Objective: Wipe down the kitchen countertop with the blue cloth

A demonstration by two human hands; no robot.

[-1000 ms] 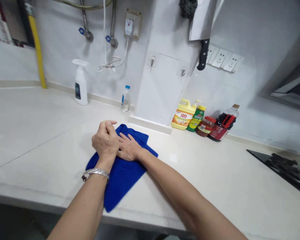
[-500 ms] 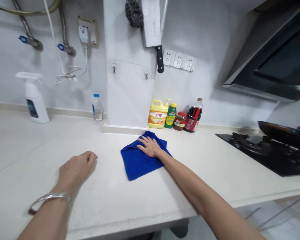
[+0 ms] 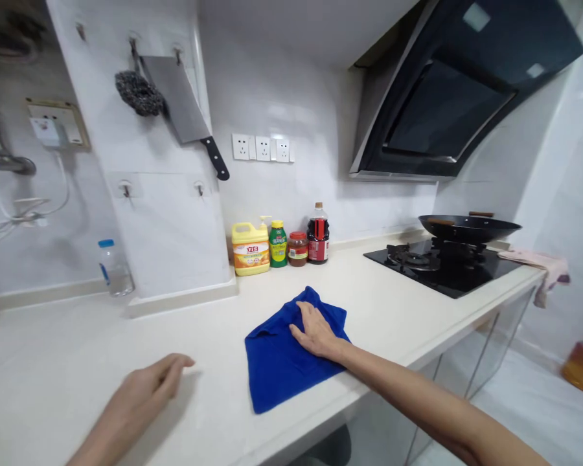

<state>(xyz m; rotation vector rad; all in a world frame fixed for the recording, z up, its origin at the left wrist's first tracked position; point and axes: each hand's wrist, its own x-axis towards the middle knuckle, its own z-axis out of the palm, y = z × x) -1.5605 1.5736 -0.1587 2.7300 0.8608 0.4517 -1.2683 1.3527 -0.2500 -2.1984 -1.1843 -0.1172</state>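
A blue cloth [image 3: 276, 362] lies spread on the white countertop [image 3: 208, 336] near its front edge. My right hand [image 3: 315, 331] rests flat on the cloth's right half, fingers stretched out and pressing down. My left hand [image 3: 148, 388] hovers just over the bare counter to the left of the cloth, fingers loosely extended and holding nothing.
A yellow detergent jug [image 3: 250, 248], a green bottle [image 3: 278, 244], a red jar [image 3: 298, 248] and a dark sauce bottle [image 3: 318, 233] stand at the wall. To the right, a wok [image 3: 469, 227] sits on the black hob [image 3: 442, 265]. A cleaver [image 3: 184, 107] hangs above; a water bottle [image 3: 115, 268] stands left.
My right hand has slid the blue cloth rightward along the counter. My left hand left the cloth and now hangs free to its left. The view has swung right toward the hob.
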